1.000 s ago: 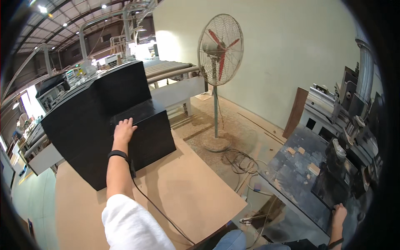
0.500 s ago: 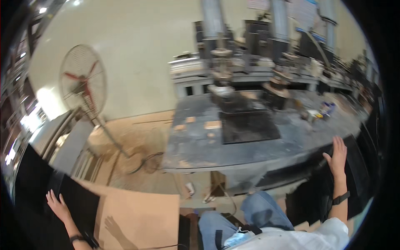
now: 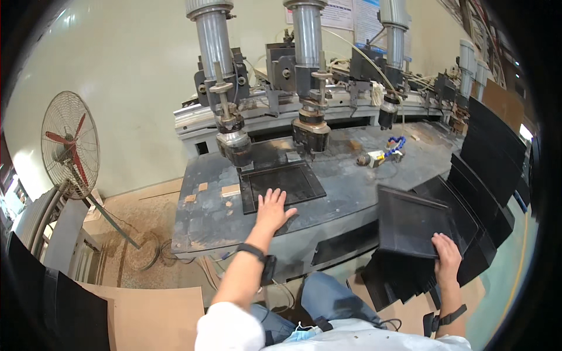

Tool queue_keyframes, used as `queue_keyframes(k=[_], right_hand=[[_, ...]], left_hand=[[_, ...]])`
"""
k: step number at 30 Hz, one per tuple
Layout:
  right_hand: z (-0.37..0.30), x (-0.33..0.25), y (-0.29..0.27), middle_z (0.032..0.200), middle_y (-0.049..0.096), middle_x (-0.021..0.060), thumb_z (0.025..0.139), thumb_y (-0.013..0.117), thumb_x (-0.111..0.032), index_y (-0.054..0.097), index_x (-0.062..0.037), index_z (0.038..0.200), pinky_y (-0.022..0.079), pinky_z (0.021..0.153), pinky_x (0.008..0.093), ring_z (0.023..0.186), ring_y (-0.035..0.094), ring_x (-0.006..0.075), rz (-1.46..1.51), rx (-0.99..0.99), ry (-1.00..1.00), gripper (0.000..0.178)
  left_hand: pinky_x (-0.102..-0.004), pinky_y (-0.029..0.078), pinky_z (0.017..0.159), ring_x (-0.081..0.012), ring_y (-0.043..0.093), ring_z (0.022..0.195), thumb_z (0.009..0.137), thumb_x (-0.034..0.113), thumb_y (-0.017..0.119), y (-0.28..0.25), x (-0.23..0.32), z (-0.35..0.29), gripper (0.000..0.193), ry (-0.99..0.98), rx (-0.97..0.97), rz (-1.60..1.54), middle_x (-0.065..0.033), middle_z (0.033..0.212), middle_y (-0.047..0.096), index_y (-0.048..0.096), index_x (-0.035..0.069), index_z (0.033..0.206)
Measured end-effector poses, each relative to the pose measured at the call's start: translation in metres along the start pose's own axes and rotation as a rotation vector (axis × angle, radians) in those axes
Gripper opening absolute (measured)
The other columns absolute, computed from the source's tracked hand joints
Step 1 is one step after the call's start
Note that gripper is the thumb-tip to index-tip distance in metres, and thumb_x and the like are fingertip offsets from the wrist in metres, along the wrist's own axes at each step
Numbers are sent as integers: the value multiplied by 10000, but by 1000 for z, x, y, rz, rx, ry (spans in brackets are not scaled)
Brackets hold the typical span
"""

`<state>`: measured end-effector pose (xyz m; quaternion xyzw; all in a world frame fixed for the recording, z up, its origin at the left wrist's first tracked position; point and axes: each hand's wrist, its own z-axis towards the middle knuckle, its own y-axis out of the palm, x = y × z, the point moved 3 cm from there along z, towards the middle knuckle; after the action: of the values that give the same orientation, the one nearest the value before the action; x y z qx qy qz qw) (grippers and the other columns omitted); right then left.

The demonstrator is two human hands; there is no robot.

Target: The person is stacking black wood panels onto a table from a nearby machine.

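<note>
**Left hand (image 3: pixel 272 210) at the framed panel (image 3: pixel 284 178), right hand (image 3: pixel 448 257) at the loose panel (image 3: pixel 413 219)**

Half a second ago the left hand was against the black boards (image 3: pixel 76 310) at far left; now it is over the framed panel's near edge, fingers spread wide. The right hand, open above the pile earlier, now bends its fingers over the loose panel's near right edge; whether they grip it I cannot tell. The view has turned rightward.

The framed panel lies flat on the machine table (image 3: pixel 333 193), just beyond the left hand. The table's front edge passes below that hand's fingers, and a bare strip of tabletop runs rightward toward the loose panel. Two spindle heads (image 3: pixel 311 128) hang close beyond the framed panel, limiting room there. Wood offcuts (image 3: pixel 231 190) lie left of the left hand. Upright black panels (image 3: pixel 492 158) crowd the space beyond the right hand.
</note>
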<state>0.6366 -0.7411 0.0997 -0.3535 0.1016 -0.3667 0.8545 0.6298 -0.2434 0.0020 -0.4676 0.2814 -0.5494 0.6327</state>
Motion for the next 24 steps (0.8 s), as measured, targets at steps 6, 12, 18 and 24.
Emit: queue_keyframes(k=[6, 12, 18, 24], right_hand=[[116, -70, 68, 1069, 678, 97, 612, 551, 83, 657, -59, 1031, 524, 877, 385, 1000, 647, 286, 348, -24, -299, 455], [162, -125, 230, 1149, 647, 75, 741, 571, -17, 613, -103, 1132, 482, 941, 416, 1063, 615, 272, 444, -90, -455, 402], [180, -143, 336, 1322, 539, 122, 831, 646, -340, 563, -60, 1231, 400, 1031, 430, 1259, 469, 309, 464, -339, -490, 495], [209, -178, 340, 1311, 557, 106, 832, 646, -338, 586, -44, 1223, 412, 1023, 376, 1268, 470, 285, 589, -486, -516, 493]], left_hand=[[-501, 272, 1080, -320, 417, 1222, 799, 550, 590, 8, 26, -32, 742, -47, 66, 85, -143, 1253, 505, 495, 11, 1299], [-337, 464, 736, -222, 546, 887, 711, 119, 632, -44, 41, -170, 358, 173, 236, 80, -45, 923, 559, 647, 131, 1068], [-309, 489, 707, -196, 588, 835, 697, 115, 672, -165, 37, -265, 318, 171, 240, 303, -17, 905, 605, 668, 144, 1013], [-344, 498, 711, -227, 597, 833, 704, 104, 667, -268, -17, -356, 233, -109, 262, 674, -44, 916, 623, 676, 97, 937]])
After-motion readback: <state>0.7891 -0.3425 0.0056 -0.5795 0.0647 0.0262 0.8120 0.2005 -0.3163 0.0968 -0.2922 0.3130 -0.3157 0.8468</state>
